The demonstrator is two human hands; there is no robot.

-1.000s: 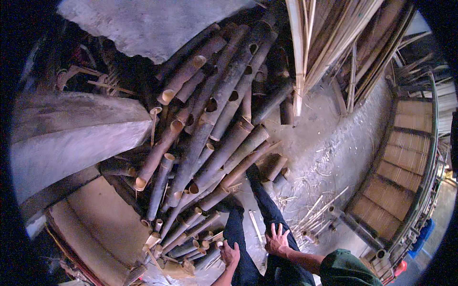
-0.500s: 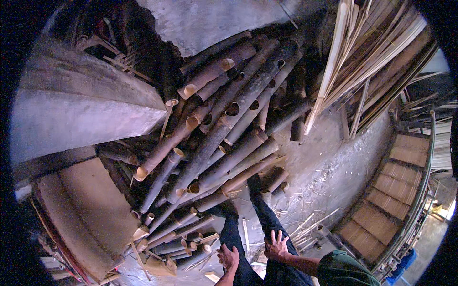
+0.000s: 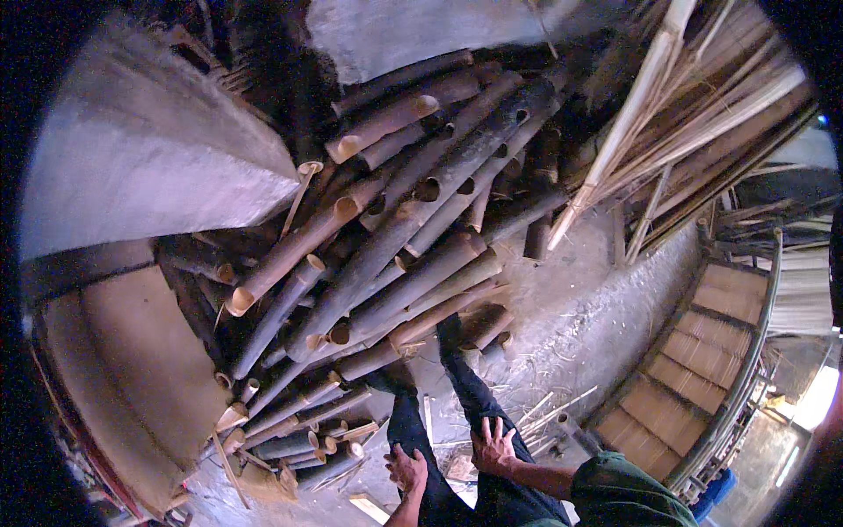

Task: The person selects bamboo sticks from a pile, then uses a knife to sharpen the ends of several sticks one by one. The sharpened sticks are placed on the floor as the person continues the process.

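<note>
My right hand (image 3: 493,446) lies spread on my right trouser leg (image 3: 479,400), holding nothing. Beside my left leg (image 3: 406,422), my left hand (image 3: 407,470) hangs with its fingers loosely bent and apart, and nothing shows in it. Beyond my feet rises a big heap of cut bamboo poles (image 3: 369,268), dark brown to grey, many with open hollow ends and some with round holes in their sides. Shorter bamboo pieces (image 3: 303,443) lie to the left of my left hand.
Long split bamboo strips (image 3: 615,145) lean at the far right. A slatted bamboo bench (image 3: 685,360) stands on the right, and a brown board-like surface (image 3: 132,360) on the left. Thin slivers (image 3: 549,413) and a pale wood offcut (image 3: 369,508) litter the floor.
My view has turned slightly, so most of the scene sits further left in the picture. Both hands stay at my legs, with no grasp made or released.
</note>
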